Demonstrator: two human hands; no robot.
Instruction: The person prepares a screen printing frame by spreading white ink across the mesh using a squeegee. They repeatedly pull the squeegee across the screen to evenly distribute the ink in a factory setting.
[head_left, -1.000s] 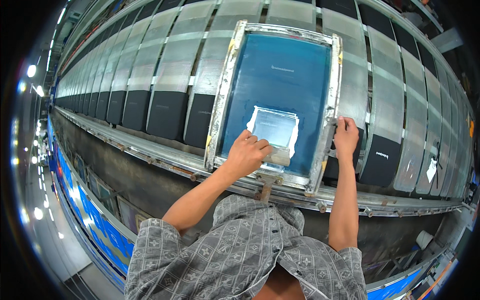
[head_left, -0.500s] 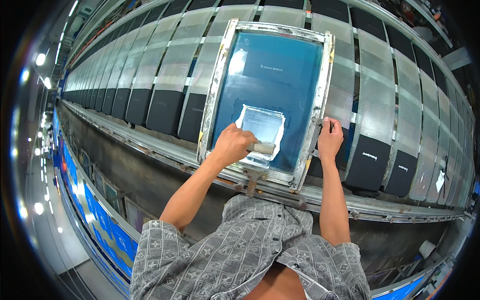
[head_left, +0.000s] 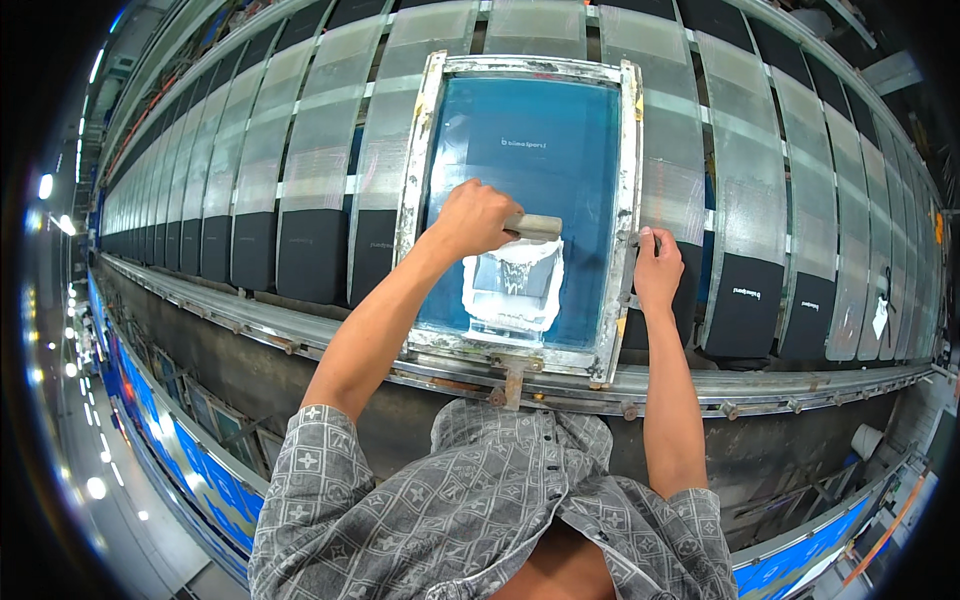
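Observation:
A printing screen with a blue mesh point(head_left: 500, 110) lies flat in front of me, set in a worn, stained metal frame point(head_left: 408, 215). My left hand point(head_left: 475, 218) is closed around a short, grey squeegee point(head_left: 540, 227), held on the mesh just beyond a patch of white ink point(head_left: 553, 290). Streaks of ink run across the middle of that patch. At the frame's right side, my right hand point(head_left: 658, 270) pinches a small dark metal piece point(head_left: 634, 240) on its edge. The fingertips partly hide that piece.
Long pallets point(head_left: 745, 180) stand side by side left and right, with black fabric pieces point(head_left: 742, 308) over their near ends. Some fabric bears small white prints. A metal rail point(head_left: 700, 383) with bolts runs along the near side, and a bracket point(head_left: 513, 382) joins the frame there.
My left hand has moved the squeegee away from me, from the near part of the ink patch to beyond its far edge. The right hand stays at the frame's side.

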